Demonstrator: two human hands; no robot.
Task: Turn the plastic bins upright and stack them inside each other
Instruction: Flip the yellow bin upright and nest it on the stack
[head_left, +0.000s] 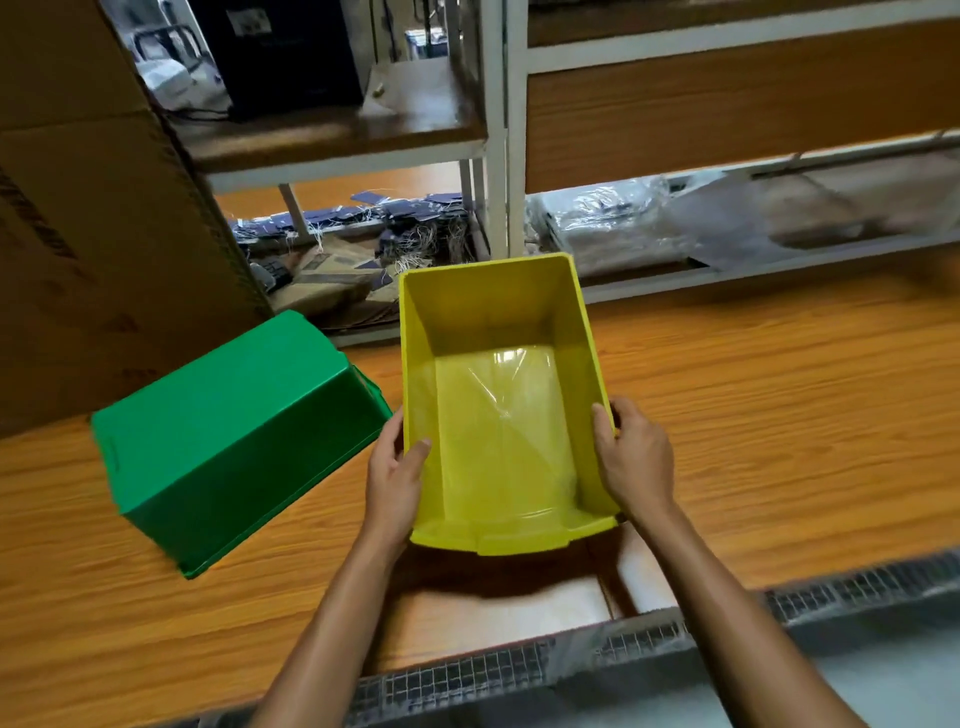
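A yellow plastic bin (498, 415) is upright with its open top facing me, held a little above the wooden table. My left hand (395, 478) grips its left wall, thumb inside the rim. My right hand (634, 462) grips the right wall the same way. A green plastic bin (234, 441) lies upside down on the table to the left, its flat bottom facing up, close to my left hand but apart from it.
The wooden table (779, 415) stretches to the right. A large cardboard box (93, 208) stands at the back left. White metal shelving (498, 156) with bagged goods rises behind the table. A wire mesh strip (519, 670) runs along the near edge.
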